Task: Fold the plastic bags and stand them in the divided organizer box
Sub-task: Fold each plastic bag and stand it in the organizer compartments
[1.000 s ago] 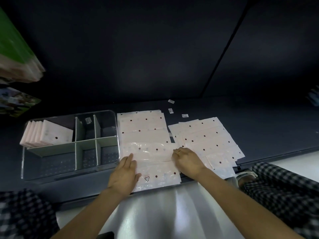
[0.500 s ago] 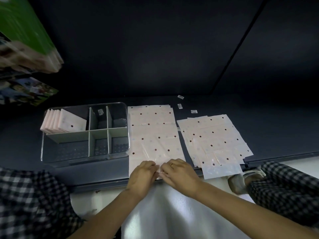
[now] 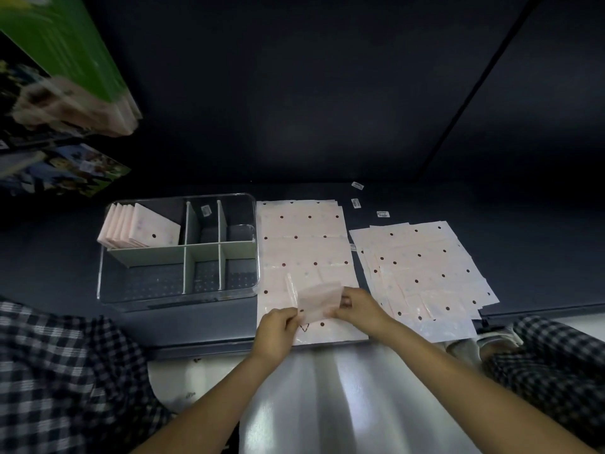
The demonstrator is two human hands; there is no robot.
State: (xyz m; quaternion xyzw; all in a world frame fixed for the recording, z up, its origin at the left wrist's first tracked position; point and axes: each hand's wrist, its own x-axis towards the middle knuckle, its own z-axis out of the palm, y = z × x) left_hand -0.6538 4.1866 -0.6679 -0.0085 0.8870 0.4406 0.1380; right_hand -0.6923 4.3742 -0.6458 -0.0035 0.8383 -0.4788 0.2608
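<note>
A long pink plastic bag with dark dots lies flat on the dark shelf, right of the clear divided organizer box. My left hand and my right hand pinch the bag's near end and hold a translucent flap of it lifted over the flat part. Several folded bags stand in the box's back-left compartment. A loose pile of flat dotted bags lies to the right.
Small white labels lie on the shelf behind the bags. Green and printed packages hang at the upper left. Checked trouser legs flank the shelf's front edge. The other box compartments hold no bags.
Both hands slid from the middle of the bag to its near end, took hold of it and lifted it up and away from me. The view also shifted.
</note>
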